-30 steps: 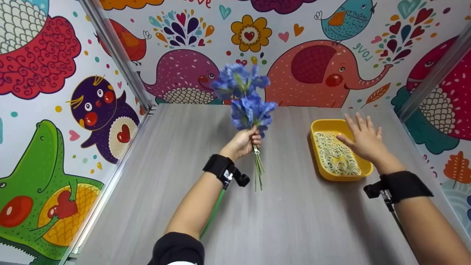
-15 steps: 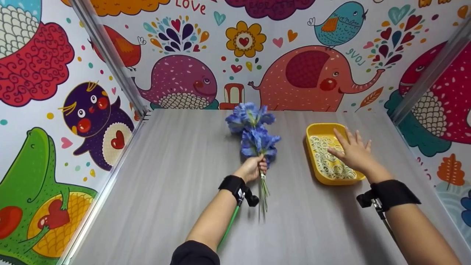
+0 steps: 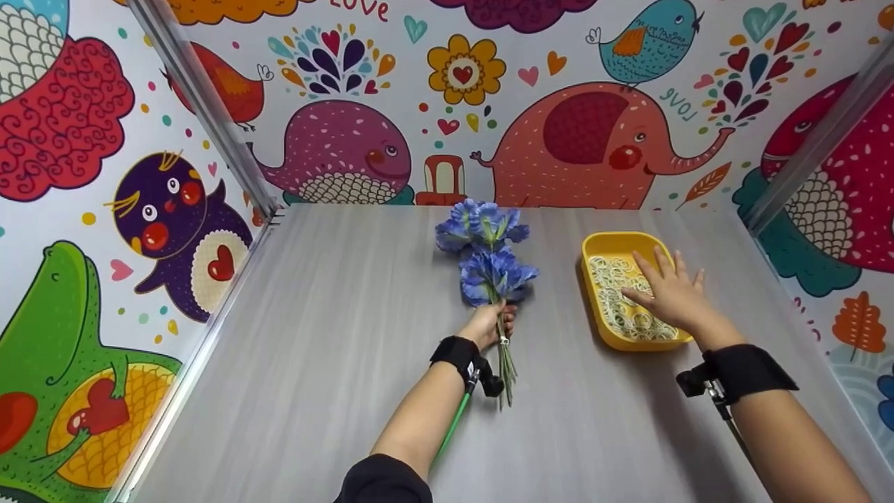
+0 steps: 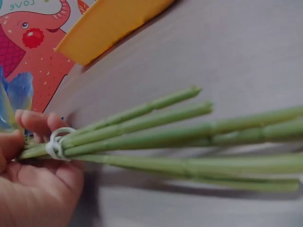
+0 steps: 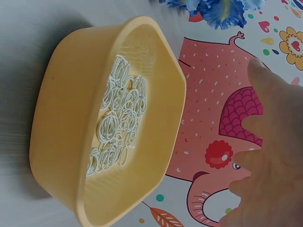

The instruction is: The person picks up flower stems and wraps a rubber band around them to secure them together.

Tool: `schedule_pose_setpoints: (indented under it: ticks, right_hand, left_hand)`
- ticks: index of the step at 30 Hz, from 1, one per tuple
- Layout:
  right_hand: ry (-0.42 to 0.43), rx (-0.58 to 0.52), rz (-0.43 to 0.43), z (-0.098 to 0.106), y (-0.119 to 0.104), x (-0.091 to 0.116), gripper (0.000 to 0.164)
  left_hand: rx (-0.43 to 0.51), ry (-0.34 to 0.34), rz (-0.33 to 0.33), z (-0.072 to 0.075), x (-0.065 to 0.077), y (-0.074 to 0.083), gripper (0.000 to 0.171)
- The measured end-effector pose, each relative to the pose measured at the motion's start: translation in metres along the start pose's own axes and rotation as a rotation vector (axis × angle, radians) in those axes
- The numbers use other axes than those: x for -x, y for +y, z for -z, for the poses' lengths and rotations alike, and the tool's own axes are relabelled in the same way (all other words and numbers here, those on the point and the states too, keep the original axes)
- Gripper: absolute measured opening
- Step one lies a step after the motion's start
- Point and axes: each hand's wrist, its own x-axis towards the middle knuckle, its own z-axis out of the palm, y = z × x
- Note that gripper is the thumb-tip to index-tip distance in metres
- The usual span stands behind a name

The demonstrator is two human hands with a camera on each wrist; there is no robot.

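Observation:
A bunch of blue artificial flowers (image 3: 497, 274) lies low over the grey table, its blooms toward the back wall. My left hand (image 3: 483, 324) holds it by the stems just beneath the blooms, thumb and fingers on either side. A white rubber band (image 4: 57, 144) is wound around the green stems (image 4: 161, 137) at the fingers, and the stem ends fan out below it. To the right, my right hand (image 3: 676, 293) hovers over the right side of a yellow plastic box (image 3: 624, 341), fingers spread, holding nothing. Many pale rubber bands (image 3: 617, 290) lie in that box.
Illustrated panels with cartoon animals close off the back (image 3: 580, 154) and the left side (image 3: 160, 335) of the grey table (image 3: 314, 349). Metal posts (image 3: 209, 105) stand at the back corners. A green cable runs along the left forearm.
My left hand has come down and nearer with the flower bunch, shifting slightly right, and its grip has loosened with the fingers under the stems. The right hand keeps over the box.

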Motion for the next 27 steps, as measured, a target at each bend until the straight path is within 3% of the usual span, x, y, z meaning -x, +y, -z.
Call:
schedule_pose_setpoints:
  ticks: [5, 6, 8, 10, 12, 13, 14, 16, 20, 21, 22, 24, 25, 27]
  right_hand:
    - [-0.008, -0.009, 0.004, 0.001, -0.001, -0.002, 0.094]
    - [-0.01, -0.008, 0.003, 0.001, -0.001, -0.002, 0.094]
    - [-0.01, -0.006, 0.004, 0.0, -0.001, -0.003, 0.094]
    - [-0.012, 0.0, 0.004, 0.0, -0.001, -0.004, 0.094]
    - [-0.019, 0.004, 0.006, 0.0, -0.002, -0.006, 0.095]
    - [-0.023, 0.006, 0.007, 0.0, -0.002, -0.006, 0.095]
    - [-0.025, 0.008, 0.01, 0.0, -0.003, -0.007, 0.095]
    - [-0.027, 0.013, 0.013, 0.001, -0.003, -0.008, 0.095]
    - [-0.021, 0.017, 0.012, 0.003, 0.001, -0.006, 0.094]
    - [-0.021, 0.017, 0.011, 0.004, 0.002, -0.006, 0.093]
    - [-0.021, 0.015, 0.011, 0.005, 0.003, -0.005, 0.092]
    - [-0.02, 0.013, 0.01, 0.008, 0.006, -0.003, 0.092]
    - [-0.021, 0.013, 0.008, 0.009, 0.007, -0.002, 0.092]
    - [-0.024, 0.012, 0.006, 0.012, 0.009, 0.0, 0.093]
  left_hand:
    - [0.004, 0.014, -0.016, 0.015, -0.012, -0.008, 0.041]
    - [0.005, 0.02, -0.023, 0.01, 0.001, 0.0, 0.04]
    - [-0.007, 0.058, -0.033, 0.005, 0.011, 0.005, 0.041]
    - [-0.017, 0.051, -0.078, 0.005, 0.016, 0.007, 0.042]
    - [-0.059, 0.091, -0.099, 0.002, 0.021, 0.01, 0.041]
    - [-0.077, 0.083, -0.113, 0.009, 0.009, 0.003, 0.042]
    - [-0.103, 0.084, -0.128, 0.005, 0.022, 0.011, 0.041]
    - [-0.163, 0.091, -0.139, 0.007, 0.024, 0.012, 0.044]
    - [-0.301, 0.104, -0.069, 0.012, 0.026, 0.018, 0.056]
    - [-0.332, 0.098, -0.054, 0.022, 0.01, 0.01, 0.062]
    - [-0.364, 0.092, -0.045, 0.028, 0.006, 0.009, 0.067]
    - [-0.45, 0.107, -0.019, 0.037, 0.008, 0.012, 0.07]
    - [-0.484, 0.093, -0.039, 0.045, 0.008, 0.012, 0.071]
    - [-0.562, 0.109, -0.046, 0.051, 0.023, 0.023, 0.066]
